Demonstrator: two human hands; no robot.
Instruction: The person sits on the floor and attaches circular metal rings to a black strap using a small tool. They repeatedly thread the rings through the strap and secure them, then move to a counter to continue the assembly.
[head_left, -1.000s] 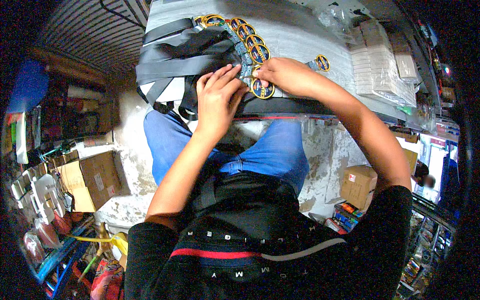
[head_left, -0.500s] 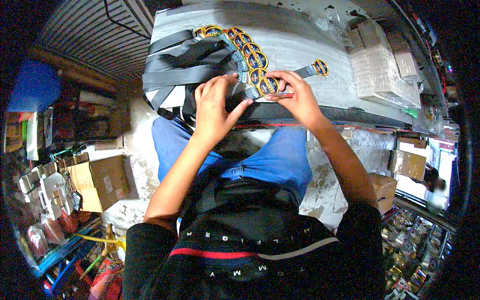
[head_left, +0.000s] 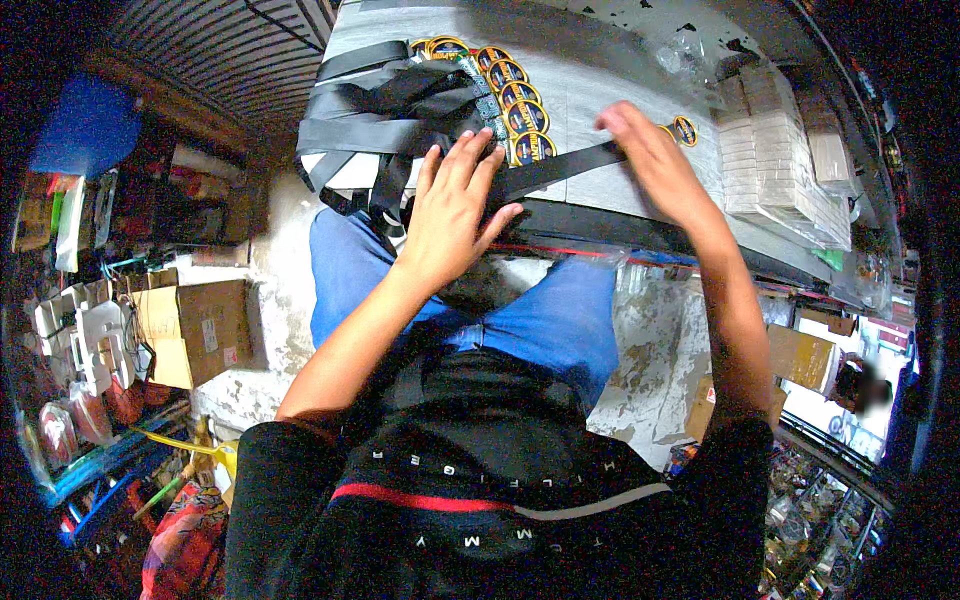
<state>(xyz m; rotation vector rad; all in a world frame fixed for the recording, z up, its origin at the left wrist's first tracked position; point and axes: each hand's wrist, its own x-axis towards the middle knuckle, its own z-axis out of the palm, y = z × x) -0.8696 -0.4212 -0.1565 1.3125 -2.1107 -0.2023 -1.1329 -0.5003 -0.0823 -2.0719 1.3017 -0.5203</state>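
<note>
My left hand (head_left: 455, 205) lies with fingers spread and stretched over the near right side of a pile of black and grey straps (head_left: 380, 135). Round dark badges with yellow rims (head_left: 524, 118) overlap in a curved row along the pile's right side. One flat black strap (head_left: 565, 168) runs from beside my left fingers to under my right hand (head_left: 655, 160). Motion smears the right fingers, so their grip on it cannot be made out. Just beyond them is another round yellow-rimmed badge (head_left: 685, 131) on the tabletop, partly followed by a second yellow edge.
Stacks of wrapped pale boxes (head_left: 775, 165) stand on the right of the grey wood-patterned table (head_left: 590, 60). Clear plastic (head_left: 685, 55) lies at the back. A cardboard box (head_left: 200, 330) is on the left, and crowded racks (head_left: 820, 520) fill the lower right.
My right hand has left the near end of the badge row and moved right, over the strap. My left hand has flattened onto the pile. A length of black strap now shows between them.
</note>
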